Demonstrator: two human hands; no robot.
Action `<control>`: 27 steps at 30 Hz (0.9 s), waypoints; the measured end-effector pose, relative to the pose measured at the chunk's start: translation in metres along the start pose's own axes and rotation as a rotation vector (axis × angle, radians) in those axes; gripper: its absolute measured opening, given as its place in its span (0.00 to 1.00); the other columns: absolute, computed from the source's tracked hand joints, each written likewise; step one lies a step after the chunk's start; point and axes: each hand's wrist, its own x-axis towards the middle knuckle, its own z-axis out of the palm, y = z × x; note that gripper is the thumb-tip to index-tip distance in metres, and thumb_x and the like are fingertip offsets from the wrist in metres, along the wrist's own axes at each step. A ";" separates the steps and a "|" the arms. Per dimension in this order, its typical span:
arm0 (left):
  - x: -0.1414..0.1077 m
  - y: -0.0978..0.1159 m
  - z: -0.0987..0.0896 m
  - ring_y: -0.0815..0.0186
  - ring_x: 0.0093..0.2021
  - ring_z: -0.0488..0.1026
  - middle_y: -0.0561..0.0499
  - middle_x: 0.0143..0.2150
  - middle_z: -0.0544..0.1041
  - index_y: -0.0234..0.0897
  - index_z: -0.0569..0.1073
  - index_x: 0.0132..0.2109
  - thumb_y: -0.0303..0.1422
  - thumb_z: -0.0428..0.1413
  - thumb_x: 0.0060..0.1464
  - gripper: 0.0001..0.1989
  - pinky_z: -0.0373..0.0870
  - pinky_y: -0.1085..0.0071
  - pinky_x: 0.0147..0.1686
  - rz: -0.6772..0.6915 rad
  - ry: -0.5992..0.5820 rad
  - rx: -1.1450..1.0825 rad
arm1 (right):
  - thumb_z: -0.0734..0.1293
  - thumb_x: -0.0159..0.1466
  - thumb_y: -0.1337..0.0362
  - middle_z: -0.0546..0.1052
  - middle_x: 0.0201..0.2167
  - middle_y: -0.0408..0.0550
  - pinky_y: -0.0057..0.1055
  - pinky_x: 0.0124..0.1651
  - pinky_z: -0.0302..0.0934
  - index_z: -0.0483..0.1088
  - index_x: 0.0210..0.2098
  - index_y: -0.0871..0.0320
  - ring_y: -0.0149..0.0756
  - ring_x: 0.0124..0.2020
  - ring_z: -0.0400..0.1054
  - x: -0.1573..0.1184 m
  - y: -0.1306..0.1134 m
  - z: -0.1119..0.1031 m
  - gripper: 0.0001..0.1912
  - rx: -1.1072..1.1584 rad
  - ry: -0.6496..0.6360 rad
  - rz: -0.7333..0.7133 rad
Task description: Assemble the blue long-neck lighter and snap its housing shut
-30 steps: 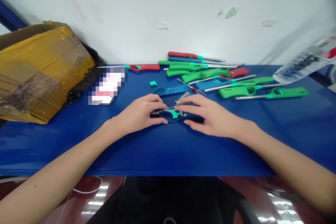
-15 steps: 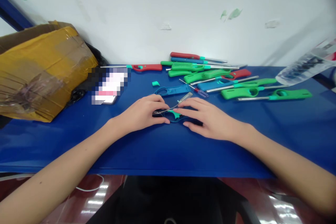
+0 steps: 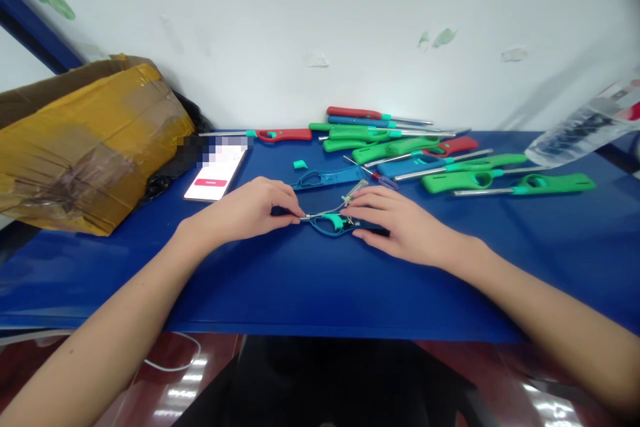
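A blue lighter half [image 3: 327, 231] with a teal trigger [image 3: 334, 221] lies on the blue table between my hands. My left hand [image 3: 260, 210] pinches the metal rod end at its left. Fingers of my right hand [image 3: 387, 217] curve over its right part, holding it beside a clear tube-like piece [image 3: 356, 191] and a thin wire. Behind them rests another blue half shell [image 3: 330, 177], empty of parts. A small teal piece [image 3: 301, 165] sits just beyond that shell. Near its right end lies a screwdriver [image 3: 380, 177] with a clear and red handle.
Red, blue and green lighters [image 3: 455, 180] lie piled at the back right, by a plastic bottle [image 3: 580, 123]. One red lighter [image 3: 285, 135] is near the wall. A phone [image 3: 215, 170] and a taped yellow box [image 3: 95, 147] stand on the left.
My left hand has moved left along the lighter half, uncovering more of the rod and trigger. My right hand stays nearly in place. The view has shifted slightly.
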 end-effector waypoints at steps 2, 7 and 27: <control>0.000 -0.002 0.004 0.64 0.38 0.76 0.48 0.41 0.80 0.40 0.82 0.43 0.35 0.55 0.62 0.11 0.73 0.68 0.40 0.002 0.029 0.038 | 0.64 0.68 0.61 0.77 0.50 0.54 0.48 0.60 0.65 0.73 0.54 0.55 0.46 0.56 0.67 0.000 0.002 0.001 0.16 -0.004 0.005 -0.007; 0.001 -0.006 0.013 0.61 0.43 0.75 0.46 0.43 0.79 0.39 0.81 0.44 0.34 0.53 0.64 0.12 0.72 0.65 0.44 0.024 0.104 0.182 | 0.64 0.69 0.60 0.77 0.49 0.53 0.47 0.60 0.64 0.74 0.53 0.57 0.45 0.55 0.67 0.000 0.005 0.004 0.16 -0.041 0.033 0.007; 0.015 -0.018 0.043 0.61 0.41 0.74 0.46 0.41 0.80 0.37 0.81 0.45 0.36 0.51 0.65 0.14 0.71 0.66 0.40 -0.022 0.352 0.323 | 0.68 0.64 0.59 0.74 0.51 0.56 0.51 0.59 0.63 0.78 0.44 0.56 0.51 0.57 0.65 0.000 0.028 -0.012 0.11 -0.135 0.111 0.103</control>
